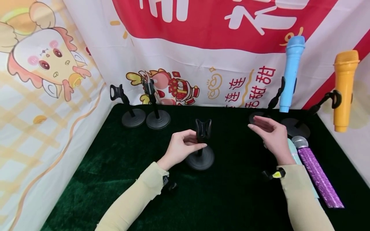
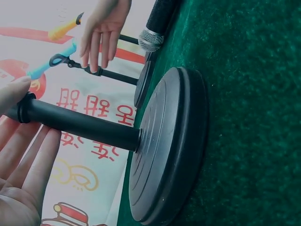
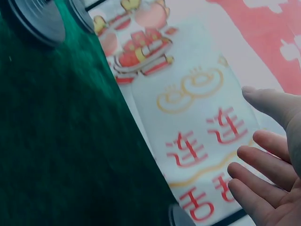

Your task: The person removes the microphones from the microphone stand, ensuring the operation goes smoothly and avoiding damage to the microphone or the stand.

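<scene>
Near the middle of the dark green cloth stands a black microphone stand (image 1: 200,161) with a round base and an open clip on top. My left hand (image 1: 182,146) grips its upright stem (image 2: 89,126) just below the clip, thumb on one side and fingers on the other. The base (image 2: 162,146) appears at the cloth in the left wrist view. My right hand (image 1: 273,134) hovers to the right with fingers apart and nothing in it. Beside the right wrist lie a purple glittery microphone (image 1: 319,176) with a silver head and a turquoise microphone (image 1: 293,150), partly hidden by the sleeve.
Back right, a blue microphone (image 1: 290,72) and a yellow microphone (image 1: 344,93) sit tilted up in black stands. Two more black stands (image 1: 134,118) with bare clips are at the back left. A printed fabric backdrop (image 1: 225,57) rises behind the green cloth (image 1: 115,166).
</scene>
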{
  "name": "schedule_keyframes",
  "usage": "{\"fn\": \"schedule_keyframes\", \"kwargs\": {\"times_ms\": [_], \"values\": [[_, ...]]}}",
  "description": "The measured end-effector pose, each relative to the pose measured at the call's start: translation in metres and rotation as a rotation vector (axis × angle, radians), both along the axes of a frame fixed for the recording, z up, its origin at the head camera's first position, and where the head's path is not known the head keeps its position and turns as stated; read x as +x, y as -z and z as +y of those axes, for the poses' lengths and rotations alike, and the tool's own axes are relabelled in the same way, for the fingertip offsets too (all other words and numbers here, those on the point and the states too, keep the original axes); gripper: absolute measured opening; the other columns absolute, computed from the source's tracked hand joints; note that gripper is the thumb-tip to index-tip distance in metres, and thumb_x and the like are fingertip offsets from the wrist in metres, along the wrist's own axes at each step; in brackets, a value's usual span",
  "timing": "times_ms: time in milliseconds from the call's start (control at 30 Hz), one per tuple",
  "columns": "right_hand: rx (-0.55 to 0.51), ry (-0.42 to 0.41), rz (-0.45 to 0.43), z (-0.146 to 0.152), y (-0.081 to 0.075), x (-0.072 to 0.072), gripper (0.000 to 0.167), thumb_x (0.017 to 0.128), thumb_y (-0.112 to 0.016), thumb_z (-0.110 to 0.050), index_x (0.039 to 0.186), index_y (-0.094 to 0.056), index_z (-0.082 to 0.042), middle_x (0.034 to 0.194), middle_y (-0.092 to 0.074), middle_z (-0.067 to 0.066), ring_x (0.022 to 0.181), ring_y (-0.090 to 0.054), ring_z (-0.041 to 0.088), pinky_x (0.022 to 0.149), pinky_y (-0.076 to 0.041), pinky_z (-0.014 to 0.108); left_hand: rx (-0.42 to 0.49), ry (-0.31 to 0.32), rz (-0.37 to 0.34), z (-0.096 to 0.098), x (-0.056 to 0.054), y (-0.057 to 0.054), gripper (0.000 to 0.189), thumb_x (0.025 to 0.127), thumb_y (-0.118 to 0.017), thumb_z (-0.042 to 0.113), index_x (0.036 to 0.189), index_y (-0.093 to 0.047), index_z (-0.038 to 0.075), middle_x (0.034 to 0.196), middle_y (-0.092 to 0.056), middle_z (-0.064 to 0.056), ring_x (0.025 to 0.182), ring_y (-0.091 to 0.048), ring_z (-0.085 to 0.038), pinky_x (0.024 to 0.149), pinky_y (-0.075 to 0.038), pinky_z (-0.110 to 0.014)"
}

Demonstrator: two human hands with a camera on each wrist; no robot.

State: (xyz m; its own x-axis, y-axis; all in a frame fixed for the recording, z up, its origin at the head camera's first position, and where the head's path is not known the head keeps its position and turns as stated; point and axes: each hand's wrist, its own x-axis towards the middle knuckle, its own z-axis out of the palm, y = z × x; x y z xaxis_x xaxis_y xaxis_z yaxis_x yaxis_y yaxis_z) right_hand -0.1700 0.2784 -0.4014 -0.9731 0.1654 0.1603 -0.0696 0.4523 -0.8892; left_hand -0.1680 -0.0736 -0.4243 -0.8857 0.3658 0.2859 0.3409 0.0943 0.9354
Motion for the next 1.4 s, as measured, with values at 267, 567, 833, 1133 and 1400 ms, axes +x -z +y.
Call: {"fn": "schedule_keyframes", "kwargs": {"times_ms": [267, 567, 833, 1133, 1400], "values": [[-0.003, 0.121, -0.008, 0.034, 0.001, -0.002, 0.064, 0.086, -0.082, -0.044, 0.138, -0.064, -0.012, 0.134, -0.065, 0.009, 0.116, -0.065, 0.013, 0.083, -0.05, 0.01, -0.009, -0.018, 0.028, 0.001, -0.003, -0.004, 0.02, 0.088, -0.083, 0.027, 0.105, -0.075, 0.021, 0.101, -0.074, 0.002, 0.088, -0.073, -0.017, 0.078, -0.061, -0.034], [-0.026, 0.207, 0.002, 0.069, 0.004, -0.021, 0.062, 0.087, -0.082, -0.035, 0.139, -0.062, -0.008, 0.127, -0.068, 0.0, 0.102, -0.064, -0.004, 0.084, -0.049, 0.008, -0.026, -0.083, 0.072, -0.001, -0.024, -0.014, 0.022, 0.088, -0.083, 0.028, 0.106, -0.075, 0.018, 0.099, -0.074, 0.004, 0.088, -0.073, -0.015, 0.079, -0.061, -0.033], [-0.004, 0.272, -0.006, 0.083, 0.008, -0.042, 0.049, 0.087, -0.082, -0.04, 0.128, -0.068, -0.016, 0.109, -0.07, -0.011, 0.099, -0.063, -0.002, 0.081, -0.048, 0.01, -0.068, -0.148, 0.101, -0.008, -0.062, -0.026, 0.027, 0.089, -0.083, 0.03, 0.112, -0.074, 0.018, 0.103, -0.075, 0.005, 0.093, -0.072, -0.013, 0.084, -0.059, -0.033], [0.024, 0.258, -0.005, 0.083, 0.003, -0.067, 0.05, 0.088, -0.078, -0.05, 0.117, -0.067, -0.01, 0.092, -0.064, -0.006, 0.095, -0.05, 0.018, 0.081, -0.04, 0.029, -0.118, -0.241, 0.07, -0.019, -0.109, -0.032, 0.036, 0.091, -0.08, 0.028, 0.122, -0.072, 0.011, 0.116, -0.073, -0.005, 0.103, -0.07, -0.014, 0.092, -0.056, -0.032], [0.068, 0.247, 0.03, 0.078, -0.005, -0.077, 0.061, 0.088, -0.074, -0.057, 0.086, -0.053, 0.001, 0.061, -0.035, -0.005, 0.074, -0.036, 0.023, 0.065, -0.029, 0.036, -0.139, -0.33, 0.033, -0.032, -0.131, -0.022, 0.04, 0.093, -0.078, 0.025, 0.129, -0.069, 0.008, 0.12, -0.072, -0.009, 0.107, -0.07, -0.017, 0.095, -0.055, -0.033]]}}
